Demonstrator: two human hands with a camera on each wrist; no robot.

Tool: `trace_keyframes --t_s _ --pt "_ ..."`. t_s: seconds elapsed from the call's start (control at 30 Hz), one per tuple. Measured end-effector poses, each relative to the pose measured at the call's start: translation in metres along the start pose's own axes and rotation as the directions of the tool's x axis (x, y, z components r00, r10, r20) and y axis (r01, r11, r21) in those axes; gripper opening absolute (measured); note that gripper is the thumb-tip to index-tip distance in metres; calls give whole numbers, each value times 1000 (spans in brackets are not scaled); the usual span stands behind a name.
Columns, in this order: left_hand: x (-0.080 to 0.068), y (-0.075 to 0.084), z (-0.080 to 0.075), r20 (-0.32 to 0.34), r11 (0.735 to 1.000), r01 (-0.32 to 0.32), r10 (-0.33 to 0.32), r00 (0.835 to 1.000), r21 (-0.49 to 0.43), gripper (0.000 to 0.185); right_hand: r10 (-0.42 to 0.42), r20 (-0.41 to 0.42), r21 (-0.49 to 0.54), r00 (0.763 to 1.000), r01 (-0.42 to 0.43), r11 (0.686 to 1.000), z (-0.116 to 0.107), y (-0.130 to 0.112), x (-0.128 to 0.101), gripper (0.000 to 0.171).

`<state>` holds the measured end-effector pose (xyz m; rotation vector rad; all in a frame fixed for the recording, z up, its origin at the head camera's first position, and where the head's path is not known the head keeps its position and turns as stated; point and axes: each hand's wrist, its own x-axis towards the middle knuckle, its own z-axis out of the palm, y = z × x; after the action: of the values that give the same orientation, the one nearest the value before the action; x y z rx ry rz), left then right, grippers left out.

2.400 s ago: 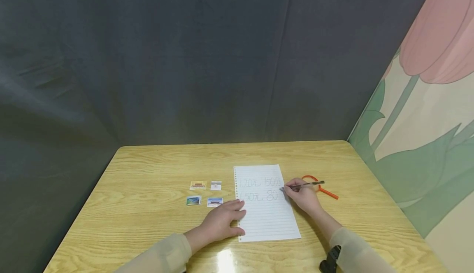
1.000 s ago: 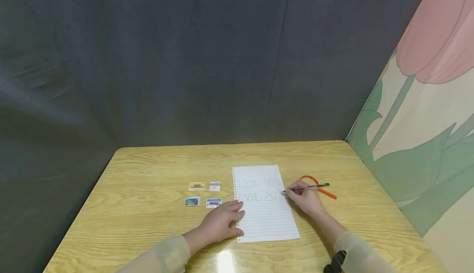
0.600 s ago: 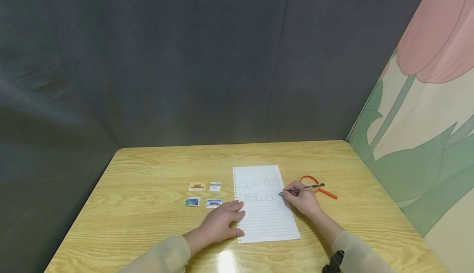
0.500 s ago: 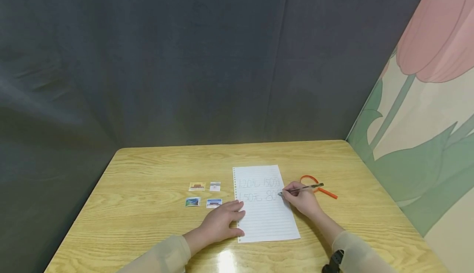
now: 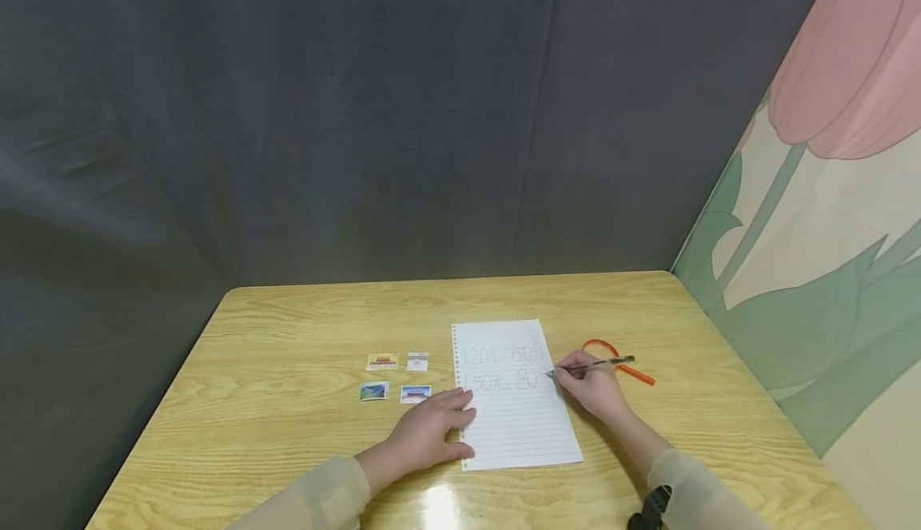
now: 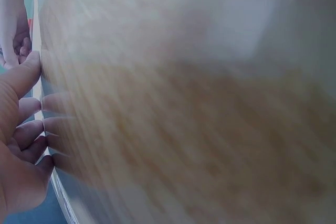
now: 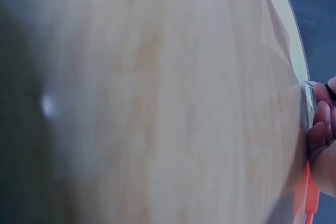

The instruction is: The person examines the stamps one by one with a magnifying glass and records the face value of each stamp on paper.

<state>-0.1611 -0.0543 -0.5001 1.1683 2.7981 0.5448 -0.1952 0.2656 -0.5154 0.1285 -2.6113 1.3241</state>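
Sheet (image 5: pixel 514 394) lies at 6 o'clock on the desk (image 5: pixel 302 330). Two rows of figures are written; the pen (image 5: pixel 592 366) tip sits at the second row's end, with the lines below blank. Right hand (image 5: pixel 592 390) pinches the pen; left hand (image 5: pixel 426 432) lies flat, fingers spread, on the sheet's 9 o'clock edge. Only the head view shows the four stamps (image 5: pixel 397 376) and orange loop (image 5: pixel 619 360); the left wrist view shows just blurred fingers (image 6: pixel 21 129).

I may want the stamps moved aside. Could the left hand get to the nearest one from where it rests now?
Probably yes. The left hand presses the sheet's left edge, and the nearest stamp lies just beyond its fingertips on bare table with nothing between. Letting go would free the sheet, though.
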Motion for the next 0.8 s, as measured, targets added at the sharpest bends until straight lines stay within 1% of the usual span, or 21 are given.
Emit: trace_keyframes --t_s 0.2,0.47,0.8 --pt "0 0 1 -9 1000 -8 8 1000 6 61 10 -8 1 1000 -10 1000 -2 2 -2 6" --pt "0 0 0 -11 1000 -10 10 1000 4 61 50 30 -3 998 -50 999 -7 1 -5 6" --pt "0 0 -1 -7 1000 -6 6 1000 -3 60 34 76 22 997 -36 999 -9 0 -9 11"
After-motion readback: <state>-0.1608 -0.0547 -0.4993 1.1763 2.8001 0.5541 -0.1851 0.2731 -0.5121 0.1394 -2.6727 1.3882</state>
